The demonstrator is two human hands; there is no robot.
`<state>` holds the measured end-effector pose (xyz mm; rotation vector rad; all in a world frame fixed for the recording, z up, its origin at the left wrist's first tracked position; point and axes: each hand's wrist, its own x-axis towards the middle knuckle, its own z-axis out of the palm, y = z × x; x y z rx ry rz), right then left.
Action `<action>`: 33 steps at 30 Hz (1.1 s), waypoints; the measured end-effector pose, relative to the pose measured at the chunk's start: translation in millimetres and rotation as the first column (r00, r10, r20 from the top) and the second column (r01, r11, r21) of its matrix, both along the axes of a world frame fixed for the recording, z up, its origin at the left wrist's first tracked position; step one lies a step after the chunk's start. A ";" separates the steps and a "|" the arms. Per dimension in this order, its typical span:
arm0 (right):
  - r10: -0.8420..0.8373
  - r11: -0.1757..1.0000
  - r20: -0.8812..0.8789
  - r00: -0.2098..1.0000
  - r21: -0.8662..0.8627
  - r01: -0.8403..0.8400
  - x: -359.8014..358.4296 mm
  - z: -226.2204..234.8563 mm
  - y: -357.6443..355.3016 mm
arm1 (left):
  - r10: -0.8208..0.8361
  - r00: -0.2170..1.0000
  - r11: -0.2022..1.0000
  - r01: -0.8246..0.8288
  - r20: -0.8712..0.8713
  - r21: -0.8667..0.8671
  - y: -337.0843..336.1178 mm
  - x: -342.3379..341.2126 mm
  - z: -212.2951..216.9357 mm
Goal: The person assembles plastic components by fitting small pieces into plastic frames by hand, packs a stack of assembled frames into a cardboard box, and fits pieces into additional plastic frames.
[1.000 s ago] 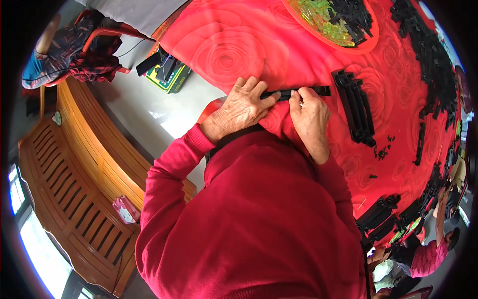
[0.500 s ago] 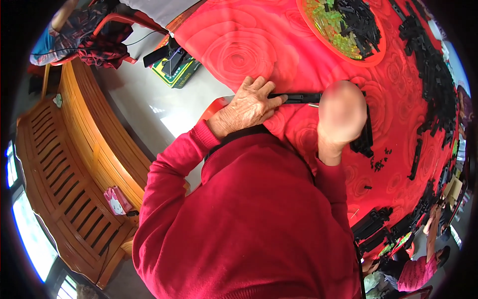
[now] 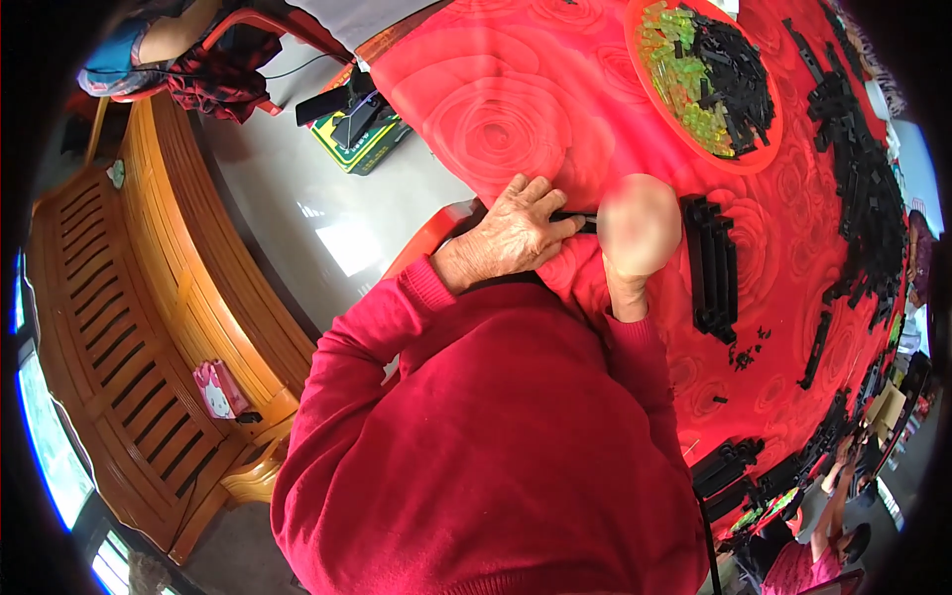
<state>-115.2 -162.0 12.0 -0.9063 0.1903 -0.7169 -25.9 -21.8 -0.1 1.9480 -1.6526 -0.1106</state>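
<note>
Slim black plastic strip [image 3: 573, 217] under left hand [image 3: 511, 236], fingers clamped on it; right hand's grip blurred.

A single head-worn fisheye view looks steeply down from close above the wearer's red-sleeved torso, facing a red-clothed table [image 3: 516, 119] on the right and far side; a wooden bench [image 3: 129, 327] curves along the left rim, bent by the lens.

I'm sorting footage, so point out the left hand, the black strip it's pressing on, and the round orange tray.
left hand [image 3: 511, 236], head view, on the back of the hand.
black strip [image 3: 575, 218], head view, on the short stretch showing past the fingers.
round orange tray [image 3: 662, 107], head view, on its lower left rim.
</note>
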 end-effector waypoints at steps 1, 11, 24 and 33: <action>0.004 1.000 -0.004 1.000 0.004 -0.004 0.2 1.4 0.3 | -0.001 1.000 1.000 0.001 -0.004 -0.014 -0.2 -0.5 -1.7; 0.062 0.993 -0.124 0.990 -0.097 -0.074 5.5 2.8 -1.1 | -0.009 1.000 0.998 0.008 -0.017 -0.069 2.6 0.3 -10.0; 0.121 0.974 -0.135 0.983 -0.177 -0.144 4.7 -5.3 -2.7 | -0.041 0.999 0.993 0.039 -0.014 -0.115 -0.6 2.7 -9.7; 0.141 0.981 0.183 0.973 0.109 -0.163 -7.2 22.5 -29.3 | -0.011 0.999 0.995 0.014 0.030 -0.095 2.4 -1.2 -5.1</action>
